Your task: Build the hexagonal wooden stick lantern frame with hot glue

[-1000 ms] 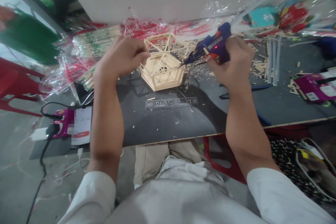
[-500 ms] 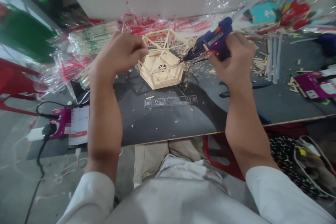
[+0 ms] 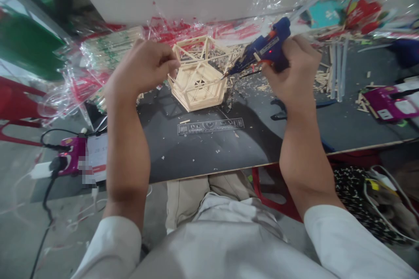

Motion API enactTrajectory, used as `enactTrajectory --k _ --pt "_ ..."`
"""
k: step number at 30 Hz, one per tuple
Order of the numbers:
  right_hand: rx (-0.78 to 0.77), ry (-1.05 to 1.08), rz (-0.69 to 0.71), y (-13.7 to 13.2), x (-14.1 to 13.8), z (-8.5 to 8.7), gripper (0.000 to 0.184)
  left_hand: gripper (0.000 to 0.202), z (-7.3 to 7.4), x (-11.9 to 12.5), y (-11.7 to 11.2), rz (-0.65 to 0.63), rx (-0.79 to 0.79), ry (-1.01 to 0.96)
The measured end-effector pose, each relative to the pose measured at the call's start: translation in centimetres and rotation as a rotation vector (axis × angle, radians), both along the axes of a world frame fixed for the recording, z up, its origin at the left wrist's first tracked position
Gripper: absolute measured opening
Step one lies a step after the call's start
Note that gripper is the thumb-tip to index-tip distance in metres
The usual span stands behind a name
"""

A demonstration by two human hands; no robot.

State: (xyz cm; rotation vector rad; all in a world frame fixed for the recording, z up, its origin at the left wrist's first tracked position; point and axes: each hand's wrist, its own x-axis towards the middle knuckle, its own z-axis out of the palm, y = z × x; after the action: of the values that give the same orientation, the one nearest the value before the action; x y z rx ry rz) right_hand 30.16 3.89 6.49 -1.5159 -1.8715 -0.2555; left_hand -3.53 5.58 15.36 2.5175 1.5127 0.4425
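A hexagonal frame of pale wooden sticks (image 3: 201,107) rests on the dark tabletop, with open struts rising above its layered base. My left hand (image 3: 149,63) is closed in a pinch at the frame's upper left edge; its fingertips partly hide the sticks there. In my right hand (image 3: 294,67) is a blue hot glue gun (image 3: 276,45) with a small red light on. The gun tilts down to the left, its nozzle close to the right end of a front strut. Whether the tip touches the wood I cannot tell.
A clear patterned ruler (image 3: 211,126) lies in front of the frame. Cut stick bits (image 3: 322,78) and glue sticks (image 3: 338,72) lie to the right. Bundled sticks in plastic (image 3: 108,54) are at back left. Purple power strips (image 3: 73,154) and a phone (image 3: 97,157) flank the table.
The whole view has shifted slightly. My left hand stays at the frame's upper left edge, and the glue gun's nozzle remains by the right end of the front strut.
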Motion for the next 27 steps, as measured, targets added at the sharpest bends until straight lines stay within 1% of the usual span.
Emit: enactTrajectory --k 6,11,15,18,20,23,25,27 --pt "-0.008 -0.02 -0.034 0.0 0.1 0.3 0.014 0.027 -0.1 0.0 0.0 -0.018 0.024 -0.001" --pt "-0.02 -0.023 -0.047 0.3 0.4 0.2 0.02 0.029 -0.1 0.0 0.0 -0.008 0.014 0.009" --pt "-0.035 -0.029 -0.04 0.4 0.7 0.1 0.022 0.033 -0.1 -0.1 0.0 -0.015 0.003 0.01" --pt "-0.006 -0.033 -0.031 0.6 1.2 0.0 0.021 0.033 0.0 0.0 0.0 -0.028 0.003 0.017" --pt "0.026 -0.015 -0.06 0.9 1.7 -0.2 0.021 0.029 0.1 0.1 -0.1 -0.012 0.016 0.007" --pt "0.042 0.021 -0.144 1.7 2.8 -0.7 0.02 0.024 0.1 0.2 -0.2 0.015 0.02 -0.017" --pt "0.028 0.039 -0.196 2.3 3.6 -1.3 0.019 0.024 0.1 0.1 -0.3 0.033 0.008 -0.045" --pt "-0.014 0.061 -0.268 2.9 4.2 -2.1 0.023 0.024 0.2 0.0 -0.3 0.044 0.006 -0.07"
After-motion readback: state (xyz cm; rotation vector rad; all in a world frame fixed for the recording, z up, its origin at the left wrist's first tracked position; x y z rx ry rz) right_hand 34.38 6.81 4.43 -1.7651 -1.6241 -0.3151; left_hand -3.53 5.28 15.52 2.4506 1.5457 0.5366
